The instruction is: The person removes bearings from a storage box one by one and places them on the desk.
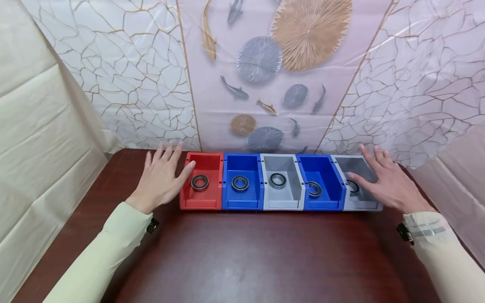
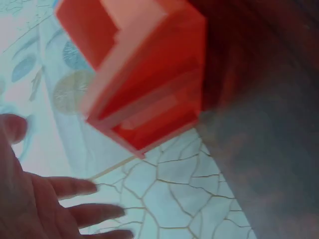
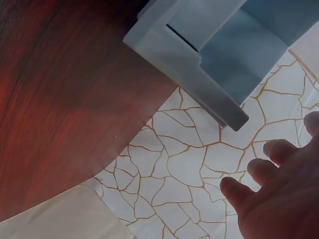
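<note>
Several open-front bins stand side by side in a row: a red bin [image 1: 201, 205], a blue bin [image 1: 242, 162], a light grey bin [image 1: 283, 205], another blue bin [image 1: 316, 166] and a darker grey bin [image 1: 363, 205]. Each has one black-and-silver ball bearing lying in it, such as the bearing [image 1: 199, 190] in the red bin. My left hand [image 1: 161, 181], fingers spread, is at the red bin's left side, its thumb overlapping the bin. At the other end, my right hand [image 1: 392, 181] spreads over the right edge of the darker grey bin, its thumb partly hiding the bearing there.
The bins rest on a dark reddish-brown table [image 1: 246, 252], near its back edge. Behind them hangs a patterned sheet [image 1: 261, 97] with fish and leaf prints. Cream cloth [image 1: 45, 126] hangs at the left side, and similar cloth [image 1: 451, 168] at the right.
</note>
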A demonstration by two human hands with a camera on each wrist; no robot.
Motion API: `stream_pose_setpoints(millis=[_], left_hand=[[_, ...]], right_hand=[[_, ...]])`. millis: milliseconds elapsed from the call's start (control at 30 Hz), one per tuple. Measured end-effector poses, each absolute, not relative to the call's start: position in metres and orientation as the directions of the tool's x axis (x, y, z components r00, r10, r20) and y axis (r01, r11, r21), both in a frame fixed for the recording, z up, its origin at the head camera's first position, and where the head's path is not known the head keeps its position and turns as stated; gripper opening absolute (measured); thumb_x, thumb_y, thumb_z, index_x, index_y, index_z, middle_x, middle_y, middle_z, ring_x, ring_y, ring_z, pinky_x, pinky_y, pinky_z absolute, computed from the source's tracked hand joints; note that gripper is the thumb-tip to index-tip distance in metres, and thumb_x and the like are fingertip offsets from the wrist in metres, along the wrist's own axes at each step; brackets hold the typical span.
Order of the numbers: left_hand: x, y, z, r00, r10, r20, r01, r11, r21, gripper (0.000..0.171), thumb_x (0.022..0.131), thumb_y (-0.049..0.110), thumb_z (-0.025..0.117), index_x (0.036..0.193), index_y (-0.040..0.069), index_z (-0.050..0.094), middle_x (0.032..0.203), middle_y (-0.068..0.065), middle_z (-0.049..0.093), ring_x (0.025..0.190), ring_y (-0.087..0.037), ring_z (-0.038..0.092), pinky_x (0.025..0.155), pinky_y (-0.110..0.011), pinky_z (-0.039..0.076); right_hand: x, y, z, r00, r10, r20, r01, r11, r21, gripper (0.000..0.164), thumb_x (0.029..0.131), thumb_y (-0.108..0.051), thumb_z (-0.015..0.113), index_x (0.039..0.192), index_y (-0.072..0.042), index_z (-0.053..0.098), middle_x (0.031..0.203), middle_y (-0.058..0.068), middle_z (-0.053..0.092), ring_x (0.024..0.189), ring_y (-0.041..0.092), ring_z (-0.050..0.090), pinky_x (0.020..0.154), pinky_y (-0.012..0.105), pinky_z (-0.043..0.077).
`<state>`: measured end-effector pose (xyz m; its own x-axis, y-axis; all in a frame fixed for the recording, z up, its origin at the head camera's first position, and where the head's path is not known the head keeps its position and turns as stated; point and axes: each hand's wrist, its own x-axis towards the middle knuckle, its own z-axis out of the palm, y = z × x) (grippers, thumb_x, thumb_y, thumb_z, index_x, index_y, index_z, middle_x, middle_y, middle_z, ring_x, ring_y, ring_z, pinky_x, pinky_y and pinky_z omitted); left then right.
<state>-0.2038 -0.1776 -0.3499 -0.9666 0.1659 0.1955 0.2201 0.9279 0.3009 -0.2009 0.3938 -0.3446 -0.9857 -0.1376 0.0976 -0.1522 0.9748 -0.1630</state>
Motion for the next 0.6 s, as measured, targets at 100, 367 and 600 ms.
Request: stream_pose_setpoints(millis=[100,367,600], left_hand=[[-0.200,-0.181,-0.347,-0.965,0.171,0.199,0.226,0.925,0.304,0.073,0.102,0.049,0.047,0.158,0.005,0.034,0.157,-0.026,0.038,0.142,-0.048,0.037,0.117,-0.066,0.032],[-0.199,-0.180,-0.339,-0.987,0.124,0.099,0.153,0.913,0.378,0.063,0.101,0.038,0.054,0.149,0.000,0.042,0.139,-0.026,0.051,0.120,-0.044,0.057,0.099,-0.062,0.052],[-0.196,-0.175,-0.338,-0.984,0.151,-0.097,0.076,0.841,0.535,0.061,0.099,0.032,0.063,0.147,0.000,0.043,0.117,-0.019,0.069,0.089,-0.025,0.069,0.074,-0.038,0.063]], right_hand=[[-0.204,0.389,-0.347,-0.984,-0.147,0.098,-0.162,0.973,-0.166,0.090,0.100,-0.059,0.049,0.165,-0.021,0.001,0.166,0.032,-0.001,0.153,0.055,-0.004,0.116,0.077,0.011],[-0.202,0.395,-0.340,-0.978,-0.136,0.158,-0.160,0.976,-0.150,0.072,0.101,-0.051,0.055,0.154,-0.004,0.041,0.141,0.036,0.052,0.130,0.055,0.048,0.095,0.076,0.038],[-0.204,0.397,-0.334,-0.964,-0.162,0.211,-0.196,0.969,-0.149,0.040,0.095,-0.031,0.068,0.112,0.005,0.069,0.093,0.022,0.068,0.082,0.034,0.062,0.070,0.051,0.049]])
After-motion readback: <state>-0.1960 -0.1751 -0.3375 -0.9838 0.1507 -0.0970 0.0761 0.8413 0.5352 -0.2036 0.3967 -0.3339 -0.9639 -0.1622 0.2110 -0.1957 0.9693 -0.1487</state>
